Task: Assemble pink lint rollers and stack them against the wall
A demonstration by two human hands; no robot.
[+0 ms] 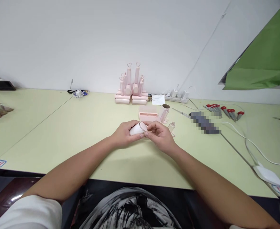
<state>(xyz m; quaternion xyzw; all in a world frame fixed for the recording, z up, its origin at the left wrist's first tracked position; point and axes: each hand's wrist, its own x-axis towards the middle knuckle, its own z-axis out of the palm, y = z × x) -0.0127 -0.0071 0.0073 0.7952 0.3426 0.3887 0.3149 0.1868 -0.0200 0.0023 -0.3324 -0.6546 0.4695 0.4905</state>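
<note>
Over the table's middle, my left hand (pixel 124 135) is wrapped around a white lint roll (pixel 136 129) with a pink end piece. The roll lies tilted, its pink end toward my right hand (pixel 161 135). My right thumb and fingers pinch at the rim of that end. Just behind my hands sits a pink case (pixel 148 113) with a clear lid raised. To its right stand a tube with a brown open top (pixel 165 107) and a small clear-and-pink handle piece (pixel 171 126).
Several pink lint rollers with heart-topped handles (pixel 131 84) stand against the wall. A power strip (pixel 178 98), red-handled tools (pixel 230 112), a blurred dark object (pixel 205 122) and a white charger (pixel 267 175) with its cable occupy the right. A coiled cable (pixel 79 93) lies at left.
</note>
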